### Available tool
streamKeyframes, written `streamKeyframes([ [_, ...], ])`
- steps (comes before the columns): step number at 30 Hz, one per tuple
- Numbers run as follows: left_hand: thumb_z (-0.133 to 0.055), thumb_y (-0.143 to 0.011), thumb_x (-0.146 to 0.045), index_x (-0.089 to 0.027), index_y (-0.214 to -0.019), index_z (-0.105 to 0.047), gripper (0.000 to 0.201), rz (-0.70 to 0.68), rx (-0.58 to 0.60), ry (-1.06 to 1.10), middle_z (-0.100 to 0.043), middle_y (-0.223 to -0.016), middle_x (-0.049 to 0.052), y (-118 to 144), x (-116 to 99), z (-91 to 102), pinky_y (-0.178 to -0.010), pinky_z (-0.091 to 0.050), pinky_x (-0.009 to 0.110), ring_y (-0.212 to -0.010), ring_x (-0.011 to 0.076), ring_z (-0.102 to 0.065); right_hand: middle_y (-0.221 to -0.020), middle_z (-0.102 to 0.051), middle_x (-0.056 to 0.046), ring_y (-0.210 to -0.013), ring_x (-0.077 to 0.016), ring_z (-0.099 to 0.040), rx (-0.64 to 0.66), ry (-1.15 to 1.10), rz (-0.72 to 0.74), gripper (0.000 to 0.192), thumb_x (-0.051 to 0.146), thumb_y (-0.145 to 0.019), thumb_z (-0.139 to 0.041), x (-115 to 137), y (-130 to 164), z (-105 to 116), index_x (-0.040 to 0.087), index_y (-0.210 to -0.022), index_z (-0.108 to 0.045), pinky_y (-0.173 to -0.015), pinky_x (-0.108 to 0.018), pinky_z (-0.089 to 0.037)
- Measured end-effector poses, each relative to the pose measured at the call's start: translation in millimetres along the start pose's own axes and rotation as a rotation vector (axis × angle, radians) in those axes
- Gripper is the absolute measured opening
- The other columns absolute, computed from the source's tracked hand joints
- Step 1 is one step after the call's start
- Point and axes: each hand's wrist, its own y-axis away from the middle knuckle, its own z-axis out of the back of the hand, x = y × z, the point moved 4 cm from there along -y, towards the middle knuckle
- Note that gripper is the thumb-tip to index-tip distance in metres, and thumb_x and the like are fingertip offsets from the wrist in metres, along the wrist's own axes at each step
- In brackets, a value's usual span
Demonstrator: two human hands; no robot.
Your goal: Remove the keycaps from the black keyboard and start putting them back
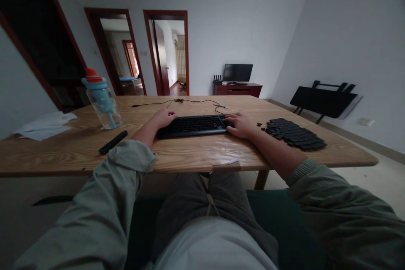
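Observation:
A black keyboard (196, 125) lies flat on the wooden table in front of me. My left hand (163, 119) is at its left end, fingers curled by the back corner and holding that edge. Over the right end of the keys is my right hand (240, 125), thumb and fingers bent together; anything small pinched there is hidden. To the right of it, flat black pieces that look like keycaps (294, 133) lie in overlapping rows, with a few loose ones at the near side of the hand.
A long black bar-shaped object (113, 142) lies left of the keyboard. Behind it stands a clear bottle (106, 107) with a red and blue lid, beside white paper (46, 125). A thin dark cable (196, 101) runs behind the keyboard. The wooden table (186, 152) has tape on its front edge.

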Motion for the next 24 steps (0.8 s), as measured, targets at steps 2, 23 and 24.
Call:
streamKeyframes([
  [2,-0.052,-0.090,-0.041,-0.017,-0.104,-0.078,0.038,-0.007,0.004,-0.003,-0.078,-0.105,0.012,1,-1,0.5,-0.083,-0.049,0.032,-0.095,0.0257,-0.070,-0.137,-0.064,-0.011,-0.126,-0.0284,-0.053,0.014,-0.010,-0.003,0.049,0.040,-0.090,-0.050,1,-1,-1,0.016,-0.128,-0.069,-0.111,-0.042,-0.038],
  [23,-0.053,-0.089,-0.041,-0.017,-0.102,-0.078,0.037,-0.002,0.006,-0.012,-0.077,-0.103,0.012,0,-2,2.9,-0.081,-0.048,0.032,-0.094,0.0254,-0.069,-0.130,-0.068,-0.009,-0.117,-0.0261,-0.061,-0.071,-0.091,-0.288,0.042,0.036,-0.088,-0.055,-76,-7,64,0.019,-0.123,-0.071,-0.103,-0.037,-0.044],
  [24,-0.053,-0.089,-0.041,-0.018,-0.102,-0.078,0.037,0.001,0.005,-0.012,-0.077,-0.103,0.012,0,-3,3.1,-0.081,-0.048,0.032,-0.094,0.0254,-0.069,-0.125,-0.070,-0.010,-0.109,-0.0246,-0.064,-0.067,-0.110,-0.396,0.040,0.034,-0.089,-0.054,-98,-1,75,0.019,-0.122,-0.072,-0.098,-0.035,-0.047],
])
